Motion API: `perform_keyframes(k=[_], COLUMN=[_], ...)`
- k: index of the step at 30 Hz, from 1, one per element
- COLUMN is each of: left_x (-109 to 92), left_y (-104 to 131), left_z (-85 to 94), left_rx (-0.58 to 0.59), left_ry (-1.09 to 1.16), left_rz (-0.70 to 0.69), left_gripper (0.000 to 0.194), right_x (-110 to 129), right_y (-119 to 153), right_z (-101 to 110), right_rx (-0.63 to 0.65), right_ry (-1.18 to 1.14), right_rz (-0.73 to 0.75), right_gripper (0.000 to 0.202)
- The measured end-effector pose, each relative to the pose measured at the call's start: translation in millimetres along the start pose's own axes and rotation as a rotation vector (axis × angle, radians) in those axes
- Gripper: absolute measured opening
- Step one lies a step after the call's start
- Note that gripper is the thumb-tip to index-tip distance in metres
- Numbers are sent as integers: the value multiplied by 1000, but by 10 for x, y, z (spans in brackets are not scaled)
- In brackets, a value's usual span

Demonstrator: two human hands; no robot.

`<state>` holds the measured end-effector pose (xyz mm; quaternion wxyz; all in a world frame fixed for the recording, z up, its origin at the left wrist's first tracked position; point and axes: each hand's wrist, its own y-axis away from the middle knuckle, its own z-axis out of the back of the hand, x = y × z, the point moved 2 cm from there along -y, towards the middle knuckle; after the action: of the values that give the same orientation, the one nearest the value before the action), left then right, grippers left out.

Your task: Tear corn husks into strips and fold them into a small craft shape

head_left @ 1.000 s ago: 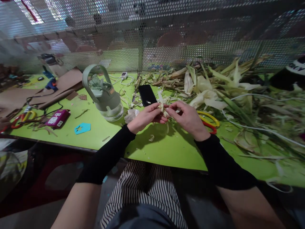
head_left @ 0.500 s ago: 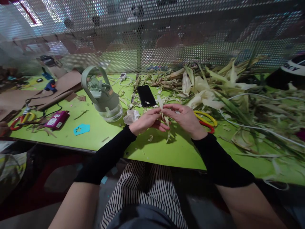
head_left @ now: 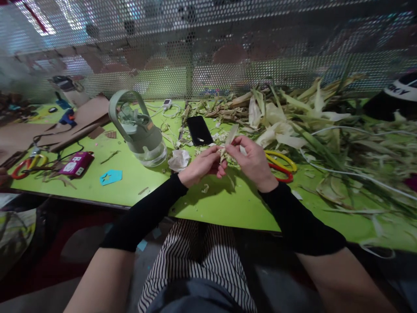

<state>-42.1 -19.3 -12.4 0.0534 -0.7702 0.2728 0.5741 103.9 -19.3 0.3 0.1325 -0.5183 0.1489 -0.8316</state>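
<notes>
Between my two hands is a pale corn husk strip (head_left: 231, 134), with one end standing up and thinner ends hanging below. My left hand (head_left: 206, 164) pinches it from the left, fingers curled inward. From the right, my right hand (head_left: 251, 161) grips the same strip between thumb and fingers. Both hands are close together above the green table (head_left: 224, 208). Just right of my right hand lie scissors (head_left: 283, 163) with yellow and red handles, their blades hidden. A black phone (head_left: 199, 130) lies behind my hands, scattered with small scraps.
A green-lidded water bottle (head_left: 140, 134) stands left, beside crumpled white paper (head_left: 179, 160). A heap of corn husks (head_left: 293, 117) and a white cable (head_left: 355, 174) cover the right. A magenta box (head_left: 77, 164) and a second pair of scissors (head_left: 29, 166) lie far left. Perforated metal screen (head_left: 208, 52) behind.
The husk strip's upright end has shifted right and now leans right. My left fingers have curled in more. My right hand has moved slightly left and its grip has changed.
</notes>
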Motion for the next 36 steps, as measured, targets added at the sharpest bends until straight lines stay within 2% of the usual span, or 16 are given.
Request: perform_keyframes(k=[6, 13, 17, 21, 25, 29, 33, 36], left_x=[-27, -69, -92, -70, -61, -75, -61, -49], left_y=[46, 59, 82, 61, 41, 39, 11, -19], left_z=[-4, 68, 67, 57, 83, 115, 131, 150], left_rx=[-44, -73, -93, -37, -10, -51, -107, -154], left_ry=[-171, -325, -359, -342, -321, -361, -433, -528], left_rz=[-169, -239, -238, -241, -221, -224, -231, -259], left_gripper=[13, 15, 6, 21, 13, 9, 10, 16], right_x=[-194, -229, -219, -144, -31, -13, -10, 8], right_y=[-67, -102, -127, -114, -94, -93, -60, -29], right_z=[28, 82, 104, 104, 148, 217, 249, 236], right_rx=[-152, -186, -163, -60, 67, 108, 63, 10], right_ry=[-128, -188, -201, -255, 17, 235, 389, 446], right_rz=[-49, -133, -111, -127, 66, 229, 321, 338], right_gripper=[23, 24, 31, 40, 34, 23, 13, 9])
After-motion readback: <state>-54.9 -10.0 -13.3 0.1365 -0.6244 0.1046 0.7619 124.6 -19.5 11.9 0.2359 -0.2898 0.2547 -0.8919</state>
